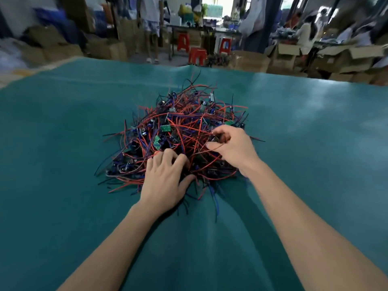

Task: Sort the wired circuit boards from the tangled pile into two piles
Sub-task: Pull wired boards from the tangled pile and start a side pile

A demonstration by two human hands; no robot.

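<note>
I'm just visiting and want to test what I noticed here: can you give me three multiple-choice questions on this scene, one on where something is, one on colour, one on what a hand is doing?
1. Where does the tangled pile lie?
A. In a cardboard box
B. In the middle of the green cloth
C. On a red stool

2. What colours are most of the wires?
A. Yellow and white
B. Red and blue
C. All black

3. What is the right hand doing?
A. Pinching wires in the pile
B. Lying flat on bare cloth
C. Holding scissors

Answers:
1 B, the heap sits on the cloth, with cloth on every side.
2 B, red and blue strands run all through it.
3 A, its fingers are curled round wires at the pile's right side, while the left hand rests on the near edge.
</note>
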